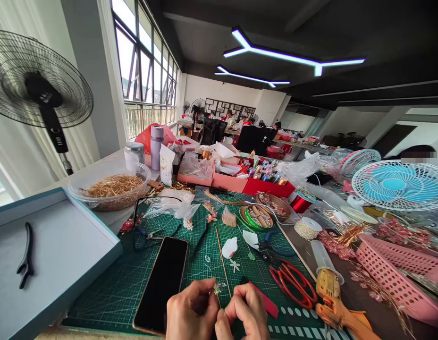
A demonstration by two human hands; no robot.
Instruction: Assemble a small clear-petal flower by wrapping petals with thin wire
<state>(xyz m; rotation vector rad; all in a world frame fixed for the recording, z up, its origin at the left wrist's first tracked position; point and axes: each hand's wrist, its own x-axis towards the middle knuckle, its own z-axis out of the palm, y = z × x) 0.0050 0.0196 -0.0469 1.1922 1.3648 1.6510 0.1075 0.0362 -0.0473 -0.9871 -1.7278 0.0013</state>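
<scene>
My left hand (192, 307) is closed, its thumb and forefinger pinching a small clear flower-like piece (219, 286) with a bit of green. Just right of it, my right hand (244, 311) is closed too, fingertips pressed together around a thin stem or wire below the piece. Both hands nearly touch, above the green cutting mat (109, 288). A black phone (162, 283) lies left of them. Beyond the fingers are a thin wooden stick (221, 245), a white star-shaped flower (234, 266) and a small white bottle (229, 247).
Red-handled scissors (293, 283), an orange glue gun (341, 314) and a pink basket (399, 278) sit at the right. A shallow tray (80, 264) fills the left. Behind stand a bowl of golden stems (111, 203), bead bowls, spools, boxes and fans. People appear in the background.
</scene>
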